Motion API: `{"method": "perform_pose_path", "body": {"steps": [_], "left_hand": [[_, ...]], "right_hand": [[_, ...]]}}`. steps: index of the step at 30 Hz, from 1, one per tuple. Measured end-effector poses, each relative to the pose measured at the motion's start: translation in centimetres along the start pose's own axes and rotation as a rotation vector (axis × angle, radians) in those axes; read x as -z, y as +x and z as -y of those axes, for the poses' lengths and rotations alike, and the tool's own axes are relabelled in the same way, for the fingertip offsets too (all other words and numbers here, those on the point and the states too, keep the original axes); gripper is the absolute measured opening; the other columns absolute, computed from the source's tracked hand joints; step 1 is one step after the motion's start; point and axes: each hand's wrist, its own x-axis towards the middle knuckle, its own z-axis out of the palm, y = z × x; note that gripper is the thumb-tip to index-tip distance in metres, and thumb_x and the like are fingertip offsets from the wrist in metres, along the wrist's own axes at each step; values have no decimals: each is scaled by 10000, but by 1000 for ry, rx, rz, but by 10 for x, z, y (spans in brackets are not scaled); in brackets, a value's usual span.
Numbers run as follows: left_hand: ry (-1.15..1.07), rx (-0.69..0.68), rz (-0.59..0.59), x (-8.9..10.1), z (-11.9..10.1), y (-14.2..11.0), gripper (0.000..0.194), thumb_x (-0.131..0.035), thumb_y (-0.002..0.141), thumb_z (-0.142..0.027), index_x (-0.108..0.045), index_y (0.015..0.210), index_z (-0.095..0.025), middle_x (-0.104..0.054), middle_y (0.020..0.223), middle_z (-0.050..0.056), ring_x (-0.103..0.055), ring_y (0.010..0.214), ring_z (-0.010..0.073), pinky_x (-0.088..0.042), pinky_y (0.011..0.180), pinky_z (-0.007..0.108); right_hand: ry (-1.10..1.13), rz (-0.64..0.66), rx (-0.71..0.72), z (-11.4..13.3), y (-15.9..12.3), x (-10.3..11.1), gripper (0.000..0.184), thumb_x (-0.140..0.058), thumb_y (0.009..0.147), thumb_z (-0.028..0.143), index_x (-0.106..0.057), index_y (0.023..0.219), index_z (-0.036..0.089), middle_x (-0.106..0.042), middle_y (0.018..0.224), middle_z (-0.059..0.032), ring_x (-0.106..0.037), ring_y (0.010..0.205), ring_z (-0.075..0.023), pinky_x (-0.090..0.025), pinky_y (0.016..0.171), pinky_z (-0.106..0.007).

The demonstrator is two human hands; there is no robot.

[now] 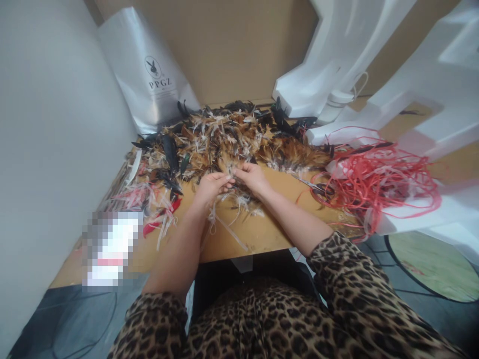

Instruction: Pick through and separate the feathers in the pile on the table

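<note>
My left hand [215, 186] and my right hand [253, 178] meet at the near side of a heap of brown and black feathers [220, 132]. Fingers of both hands are pinched together on a small tuft of brown feathers [229, 162], whose pale quill ends sit between the fingertips. Below the hands, white ribbon scraps [234, 233] and feather bits lie on the wooden table [262, 232]. Dark-handled scissors [312, 186] rest to the right of my right hand.
A tangle of red plastic ribbon [389, 174] spreads at the right, by white foam pieces [415, 214]. At the back left stands a silver bag [149, 75]. Blurred-out at the left edge is a bright object [114, 252]. A round green stool top [430, 264] is low right.
</note>
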Motion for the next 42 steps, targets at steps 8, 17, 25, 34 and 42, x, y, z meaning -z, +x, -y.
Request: {"method": "perform_pose_path", "body": {"steps": [8,17,25,34,42], "left_hand": [[103,-90,-18,2,1,3,240,-691,613,-339,-649,688,-115,-658,681,55,-507,483,48,-410,466,166],[211,-146,72,3,-1,2,213,-669,639,-323,-661,681,-115,-634,595,43,-523,468,65,-409,477,185],[170,-80,76,1,0,0,262,-674,635,-358,-676,725,-111,-661,651,75,-568,523,89,-427,494,196],[5,-53,62,-2,2,0,218,-707,609,-285,-669,728,-106,-666,700,58,-548,511,46,-437,504,160],[23,-27,59,0,1,1,205,-715,596,-273,-666,701,-104,-661,674,57,-550,502,50,-449,518,175]], "right_hand": [[138,103,-61,0,-1,1,325,-667,604,451,-526,614,158,-469,463,52,-351,408,-43,-259,415,-193],[151,180,-53,-1,0,4,327,-690,580,439,-549,573,145,-460,440,59,-326,410,-37,-228,424,-197],[219,163,-92,-5,2,2,321,-720,548,410,-531,560,150,-487,453,61,-357,419,-41,-251,440,-194],[276,117,-67,-6,0,-2,319,-704,556,414,-522,574,153,-478,472,60,-359,432,-42,-246,442,-192],[317,142,-90,-7,-2,-3,300,-709,563,385,-522,579,152,-496,479,55,-395,437,-45,-285,454,-191]]}}
